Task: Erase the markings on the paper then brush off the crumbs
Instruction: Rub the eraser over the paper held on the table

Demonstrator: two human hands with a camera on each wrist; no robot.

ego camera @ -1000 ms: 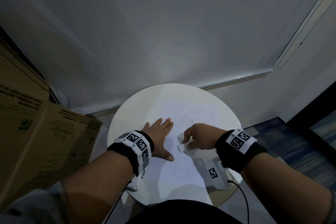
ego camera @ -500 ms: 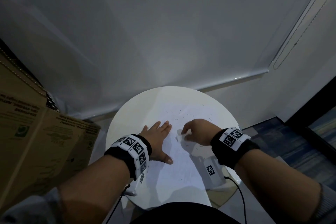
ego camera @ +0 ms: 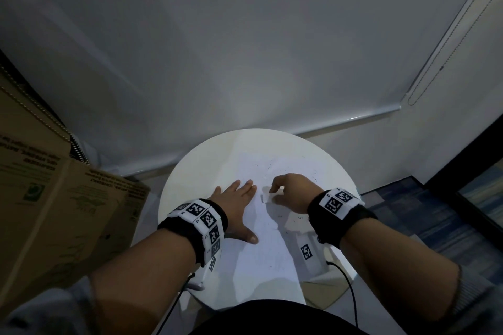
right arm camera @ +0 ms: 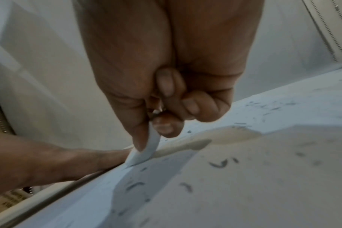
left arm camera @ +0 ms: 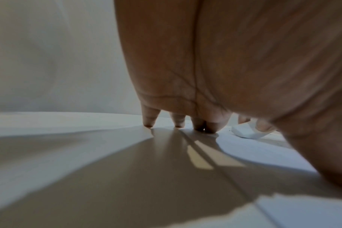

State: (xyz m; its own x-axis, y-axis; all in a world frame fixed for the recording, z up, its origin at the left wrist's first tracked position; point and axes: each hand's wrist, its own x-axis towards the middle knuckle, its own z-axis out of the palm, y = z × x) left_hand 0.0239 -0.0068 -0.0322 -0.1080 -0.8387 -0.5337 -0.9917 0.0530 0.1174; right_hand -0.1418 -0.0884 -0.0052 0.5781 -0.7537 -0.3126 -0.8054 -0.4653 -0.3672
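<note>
The paper (ego camera: 261,247) lay on the round tabletop (ego camera: 187,179), pinned flat by my left hand (ego camera: 236,207), fingers straight. My right hand (ego camera: 290,193) pinched the white eraser (right arm camera: 146,152), edge down; I judged short, light strokes best. Dark crumbs (right arm camera: 219,164) littered the sheet. A cardboard box (ego camera: 54,212) stood well left, clear of the work.

Mostly hidden inside the right hand (ego camera: 290,193): eraser (right arm camera: 144,152); blurred past reading: print on cardboard box (ego camera: 54,198)
</note>
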